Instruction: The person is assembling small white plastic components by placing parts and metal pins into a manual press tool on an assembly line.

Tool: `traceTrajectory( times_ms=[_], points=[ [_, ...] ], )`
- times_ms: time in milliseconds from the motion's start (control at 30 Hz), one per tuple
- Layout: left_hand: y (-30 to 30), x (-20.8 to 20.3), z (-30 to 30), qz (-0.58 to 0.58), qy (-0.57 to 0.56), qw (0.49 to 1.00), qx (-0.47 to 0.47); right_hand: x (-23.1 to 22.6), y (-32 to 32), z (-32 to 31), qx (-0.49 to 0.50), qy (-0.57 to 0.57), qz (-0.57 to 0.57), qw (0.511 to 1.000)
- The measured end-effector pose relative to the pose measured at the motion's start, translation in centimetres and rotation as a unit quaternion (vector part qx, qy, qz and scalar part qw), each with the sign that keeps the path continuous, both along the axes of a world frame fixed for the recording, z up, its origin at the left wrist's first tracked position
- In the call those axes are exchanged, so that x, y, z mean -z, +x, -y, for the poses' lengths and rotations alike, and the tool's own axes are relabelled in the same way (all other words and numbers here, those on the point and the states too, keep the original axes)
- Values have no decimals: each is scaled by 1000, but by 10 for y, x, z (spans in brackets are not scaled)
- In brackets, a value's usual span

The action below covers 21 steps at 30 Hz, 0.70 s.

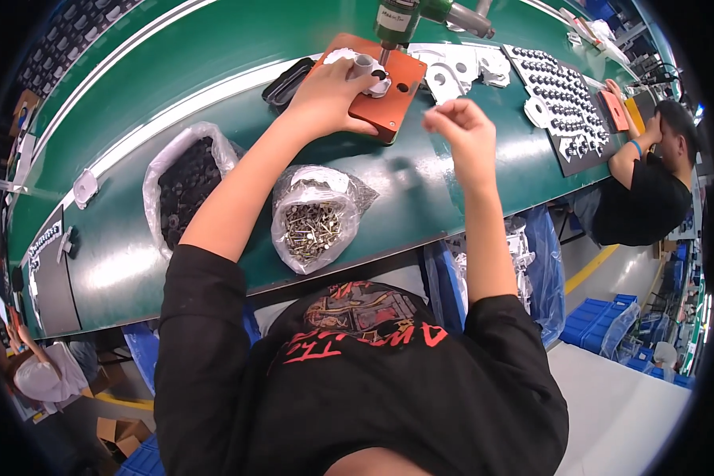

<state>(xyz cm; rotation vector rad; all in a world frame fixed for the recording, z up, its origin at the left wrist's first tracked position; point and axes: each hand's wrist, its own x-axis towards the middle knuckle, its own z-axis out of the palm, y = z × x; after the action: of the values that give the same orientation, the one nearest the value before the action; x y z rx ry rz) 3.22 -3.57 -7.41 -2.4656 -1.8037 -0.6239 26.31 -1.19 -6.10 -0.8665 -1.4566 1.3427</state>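
An orange fixture block [401,111] lies on the green workbench, with a white plastic part [378,84] seated on it. My left hand [329,95] reaches over the block's left side, its fingers closed round the white part. Just above hangs a green power driver [397,22], its metal tip [385,55] pointing down close to the part. To the right of the block, my right hand [466,131] hovers with thumb and fingertips pinched together; whatever they hold, if anything, is too small to make out. A clear bag of screws [313,234] stands open between my forearms.
Left of my left forearm sits a bag of black parts [186,186]. A black tray [287,83] lies beside the block. Several white parts [460,67] rest behind my right hand. Farther right are a black board [559,103] with rows of parts and a co-worker [650,182].
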Motion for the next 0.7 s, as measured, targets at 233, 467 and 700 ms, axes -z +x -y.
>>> traceTrajectory(
  times_ms=[233,467,700],
  points=[
    [3,-1,-6,23,-1,1000,-8,-5,-34,-51,-37,50,119,991],
    [2,6,-5,10,33,999,-4,12,-58,-66,-30,67,130,989],
    [1,7,-4,41,47,998,-10,27,-70,-76,10,125,174,977]
  ],
)
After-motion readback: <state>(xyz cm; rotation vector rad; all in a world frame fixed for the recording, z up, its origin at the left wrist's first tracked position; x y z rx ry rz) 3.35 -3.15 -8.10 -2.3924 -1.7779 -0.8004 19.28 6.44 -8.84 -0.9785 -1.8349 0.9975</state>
